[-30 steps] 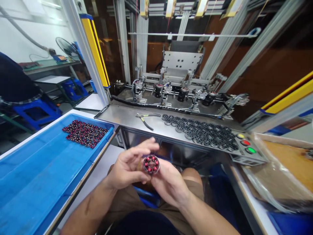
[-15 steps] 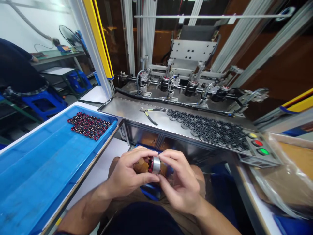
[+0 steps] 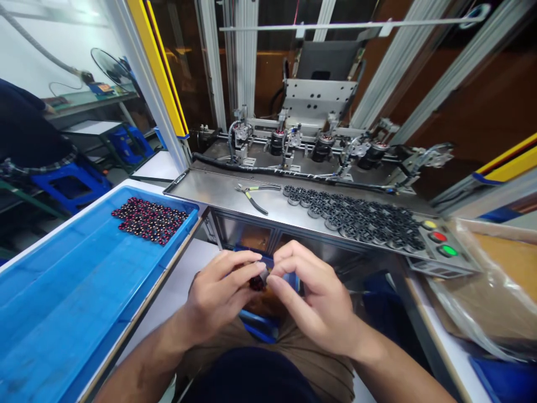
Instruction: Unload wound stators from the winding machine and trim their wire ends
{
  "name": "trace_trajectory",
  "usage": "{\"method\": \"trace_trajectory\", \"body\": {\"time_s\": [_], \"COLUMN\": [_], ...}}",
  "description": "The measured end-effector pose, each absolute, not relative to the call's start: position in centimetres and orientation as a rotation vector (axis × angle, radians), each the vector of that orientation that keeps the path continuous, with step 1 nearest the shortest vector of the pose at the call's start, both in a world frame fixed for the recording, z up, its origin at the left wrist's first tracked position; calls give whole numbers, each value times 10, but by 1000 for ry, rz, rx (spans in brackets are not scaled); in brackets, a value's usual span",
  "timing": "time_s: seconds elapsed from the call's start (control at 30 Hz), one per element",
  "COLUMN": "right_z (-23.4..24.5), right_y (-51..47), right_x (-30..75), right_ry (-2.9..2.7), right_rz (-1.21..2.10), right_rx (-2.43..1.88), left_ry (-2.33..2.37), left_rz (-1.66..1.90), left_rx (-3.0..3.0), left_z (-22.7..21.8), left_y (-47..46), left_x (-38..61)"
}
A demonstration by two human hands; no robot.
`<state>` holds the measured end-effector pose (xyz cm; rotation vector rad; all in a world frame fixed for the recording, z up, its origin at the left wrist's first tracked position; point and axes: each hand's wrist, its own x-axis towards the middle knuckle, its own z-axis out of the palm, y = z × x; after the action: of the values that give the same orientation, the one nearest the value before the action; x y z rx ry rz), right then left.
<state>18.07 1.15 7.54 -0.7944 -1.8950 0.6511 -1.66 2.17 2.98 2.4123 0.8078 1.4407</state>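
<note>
Low over my lap, my left hand (image 3: 220,288) is closed around a small round motor stator (image 3: 257,281). A dark red winding and a bit of its grey metal rim show between the fingers; the rest is covered. My right hand (image 3: 316,299) is beside it, thumb and forefinger pinched together at the stator's right edge. Whatever lies between those fingertips is too small to make out. Beyond the hands, a pair of pliers (image 3: 254,200) with yellow-black handles lies on the metal ledge (image 3: 213,190), left of many black stator cores (image 3: 356,218).
To the left, a blue tray (image 3: 75,296) holds a cluster of red-and-black wound stators (image 3: 151,221). A machine with several clamping stations (image 3: 323,146) stands behind the ledge. At right are a button box (image 3: 444,246) and a plastic-lined carton (image 3: 495,291). A person (image 3: 29,129) sits far left.
The stator has turned and is now mostly hidden by my left fingers. My right hand has gone from holding its side to a pinch at its edge. The view has shifted slightly.
</note>
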Motion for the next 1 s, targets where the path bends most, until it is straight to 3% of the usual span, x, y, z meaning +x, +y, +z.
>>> {"method": "trace_trajectory", "body": {"time_s": [0.23, 0.57, 1.0], "right_z": [77, 82, 81], "right_y": [32, 8, 21], "right_x": [211, 190, 192], "right_ry": [-2015, -2125, -2152], "right_rz": [719, 256, 451], "right_rx": [-802, -744, -714], "left_ry": [646, 746, 739], "left_rz": [1319, 1436, 1408], "left_rx": [1984, 2138, 1532], "left_z": [29, 24, 29], "left_y": [20, 18, 16], "left_x": [-19, -13, -14]}}
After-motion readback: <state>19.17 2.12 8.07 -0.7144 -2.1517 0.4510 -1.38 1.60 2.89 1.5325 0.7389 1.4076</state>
